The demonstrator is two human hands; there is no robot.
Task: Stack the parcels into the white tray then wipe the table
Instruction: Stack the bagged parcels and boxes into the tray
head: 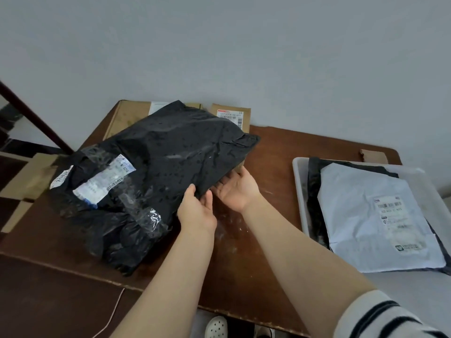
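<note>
black parcel (156, 167): big, lumpy black poly bag, crinkled and glossy, with small dark specks across the top. Clear tape bands wrap the left end.
labels: two white printed ones on the left end under the tape, text too blurred to read.
position: left-centre of tabletop (268, 152). Far end lies over a flat box (127, 115) and a small box (231, 113) at the back by the wall. Near-right corner is raised off the wood, left end sags past the tabletop's left edge.
left hand (196, 211): clamped on the parcel's near-right edge, thumb on top, fingers against the underside.
right hand (235, 189): palm up, spread flat, fingers straight and running under the same edge just right of the left hand. Fingertips hidden by the bag. The two hands are nearly touching.
tray (299, 191): white, shallow, at the right end of the tabletop, well apart from the black parcel.
tray contents: white parcel (378, 215), flat and wrinkled, barcode label near its right side, lying on a dark parcel (314, 191) that shows along the left and far edges. White parcel's near corner sticks out past the tray's near side.
tabletop: brown wood, pale smudges near the hands. Torn cardboard scrap (373, 156) behind the tray.
sleeve (390, 318): white with dark stripes, on the right arm.
</note>
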